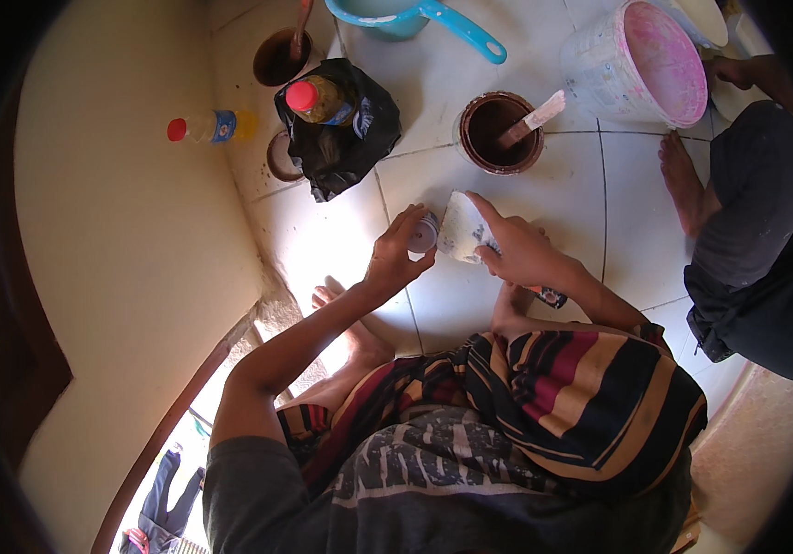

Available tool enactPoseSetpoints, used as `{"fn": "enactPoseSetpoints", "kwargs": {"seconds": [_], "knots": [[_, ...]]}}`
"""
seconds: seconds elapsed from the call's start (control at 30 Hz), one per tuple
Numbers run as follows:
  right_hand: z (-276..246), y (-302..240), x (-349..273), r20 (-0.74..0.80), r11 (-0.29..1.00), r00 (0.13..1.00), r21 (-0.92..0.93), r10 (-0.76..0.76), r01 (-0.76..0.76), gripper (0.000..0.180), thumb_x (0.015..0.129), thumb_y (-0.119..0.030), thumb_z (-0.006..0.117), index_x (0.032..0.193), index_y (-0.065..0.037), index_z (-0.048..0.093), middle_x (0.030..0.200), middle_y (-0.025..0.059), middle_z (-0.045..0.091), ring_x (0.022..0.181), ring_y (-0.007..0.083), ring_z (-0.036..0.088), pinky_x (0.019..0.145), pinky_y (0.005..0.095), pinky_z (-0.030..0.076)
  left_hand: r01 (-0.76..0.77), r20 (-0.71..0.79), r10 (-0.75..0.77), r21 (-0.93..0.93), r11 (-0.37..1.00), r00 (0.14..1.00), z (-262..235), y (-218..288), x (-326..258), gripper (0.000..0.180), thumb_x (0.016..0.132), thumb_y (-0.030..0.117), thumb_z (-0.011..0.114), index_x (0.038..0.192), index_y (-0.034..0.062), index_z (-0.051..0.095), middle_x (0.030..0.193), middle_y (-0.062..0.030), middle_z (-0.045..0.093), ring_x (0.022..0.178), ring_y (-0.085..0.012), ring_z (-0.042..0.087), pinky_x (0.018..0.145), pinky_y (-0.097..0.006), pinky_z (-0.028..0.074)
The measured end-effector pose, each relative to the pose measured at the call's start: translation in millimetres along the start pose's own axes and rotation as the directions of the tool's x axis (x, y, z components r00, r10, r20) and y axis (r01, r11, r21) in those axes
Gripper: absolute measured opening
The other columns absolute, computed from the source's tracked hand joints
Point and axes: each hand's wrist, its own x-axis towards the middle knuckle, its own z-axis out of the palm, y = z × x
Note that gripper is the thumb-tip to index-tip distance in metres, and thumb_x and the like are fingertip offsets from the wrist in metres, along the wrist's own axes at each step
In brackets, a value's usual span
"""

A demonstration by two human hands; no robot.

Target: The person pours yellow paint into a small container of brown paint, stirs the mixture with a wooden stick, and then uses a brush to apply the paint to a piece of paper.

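**Steady the little jar while the cloth works at it**

Your left hand (395, 258) has its grip closed around a small jar (423, 234), thumb on the near side and fingertips curled over the far side. Your right hand (518, 251) has its grip pressed onto a white cloth (461, 227), index finger stretched out along the top of it and the other fingers folded round its near end.

Take the brown paint tin (500, 132) as your landmark. The jar is held above the tiled floor (590, 208), nearer to you than the tin and a little to its left. The cloth sits just right of the jar, touching it or very nearly; the contact itself is too small to make out.

To do this well, I would say: keep the left wrist still and let the right hand do the moving. Hold the jar by its sides, so that its pale end stays free for the cloth. Press with the pad of the index finger, not the nail.

The jar's pale round end faces up and slightly right, toward the cloth. Its long axis appears to run from your palm up toward the tin, though it is short and mostly hidden by your fingers. The cloth's long axis runs from your right palm away toward the tin.
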Motion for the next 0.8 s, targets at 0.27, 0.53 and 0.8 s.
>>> {"fn": "enactPoseSetpoints", "kwargs": {"seconds": [0.27,0.53,0.8], "knots": [[-6.6,12.9,24.9,0.004,0.991,0.992,-0.032,-0.128,0.128,0.072,0.086,-0.001,0.056,0.149,0.006,0.021,0.071,0.0199,0.065,0.049,0.0252,0.063,0.047,0.0386,0.053,-0.010,0.090,0.008,0.014,1.000,0.996,-2.7,-9.4,4.7,0.071,0.075,0.012,0.077,0.138,0.0033,0.046,0.139,-0.0288,0.049,0.120,-0.0436,0.056,0.097,-0.044,0.052],[-4.0,52.0,24.7,0.124,0.958,0.988,0.283,-0.090,0.052,0.076,0.092,-0.009,0.057,0.157,-0.010,0.018,0.072,0.0144,0.063,0.051,0.0166,0.059,0.044,0.0310,0.050,-0.015,0.189,0.009,0.030,0.999,0.982,-13.8,-7.5,4.8,0.077,0.077,0.012,0.077,0.144,0.0050,0.040,0.142,-0.0283,0.045,0.122,-0.0442,0.054,0.097,-0.045,0.051],[36.0,76.4,18.9,-0.016,0.915,0.999,0.402,-0.038,0.042,0.073,0.096,-0.015,0.059,0.157,-0.012,0.020,0.067,0.0029,0.058,0.052,0.0075,0.053,0.046,0.0254,0.047,-0.066,0.179,0.050,0.086,0.994,0.983,-14.2,-8.8,1.1,0.076,0.078,0.008,0.076,0.145,0.0070,0.040,0.145,-0.0233,0.044,0.130,-0.0427,0.047,0.102,-0.045,0.048]]}}
